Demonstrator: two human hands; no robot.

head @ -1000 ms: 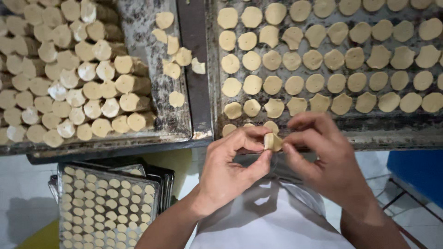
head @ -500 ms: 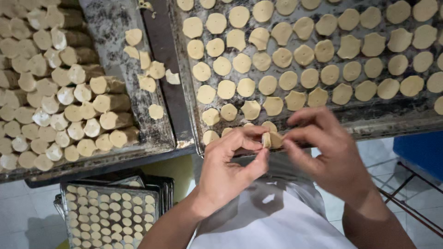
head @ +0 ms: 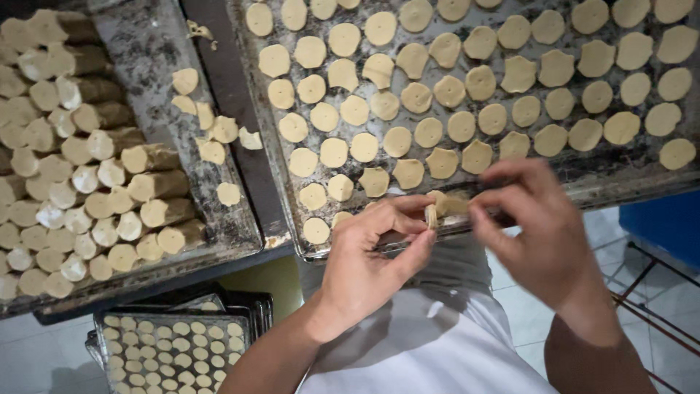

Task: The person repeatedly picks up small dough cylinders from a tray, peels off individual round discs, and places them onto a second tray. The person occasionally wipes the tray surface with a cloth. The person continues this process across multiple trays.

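I'd keep my left hand (head: 368, 255) pinched lightly on the small dough stack (head: 431, 216) and peel one thin slice off with my right hand (head: 536, 226), whose blurred fingertips close on its far end, without squashing it. The stack is pale tan and layered, held just over the near rim of the baking tray (head: 277, 175), at 6 o'clock from the rows of dough rounds (head: 408, 95).

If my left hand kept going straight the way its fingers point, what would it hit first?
The left hand points up and right, so it would first meet the small dough piece at its fingertips, then probably the right hand. Depth is unclear.
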